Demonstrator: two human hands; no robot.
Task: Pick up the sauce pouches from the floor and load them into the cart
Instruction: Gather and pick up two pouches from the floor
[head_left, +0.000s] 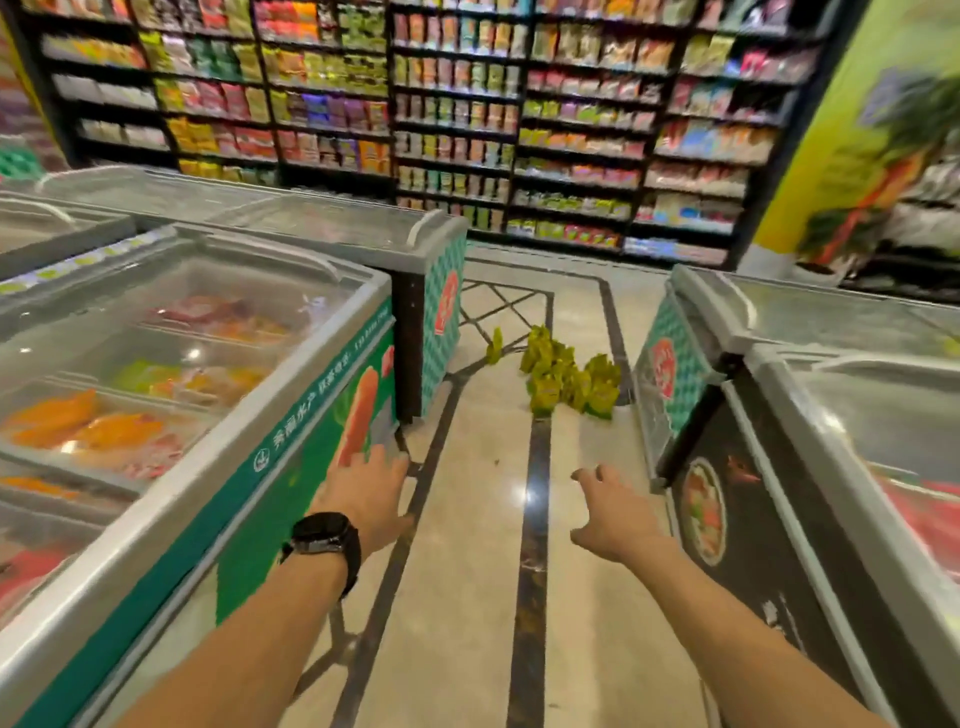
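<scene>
Several yellow-green sauce pouches (569, 376) stand in a cluster on the tiled floor ahead, between two freezers. One pouch (494, 345) stands apart to the left of the cluster. My left hand (366, 491), with a black watch on the wrist, is stretched forward with fingers apart and holds nothing. My right hand (615, 512) is also out in front, fingers spread and empty. Both hands are well short of the pouches. No cart is in view.
A glass-topped chest freezer (291, 415) runs along the left of the aisle, with another freezer (441, 312) behind it. A dark-sided freezer (737, 467) lines the right. Packed shelves (519, 130) fill the back wall. The floor aisle (467, 597) lies between the freezers.
</scene>
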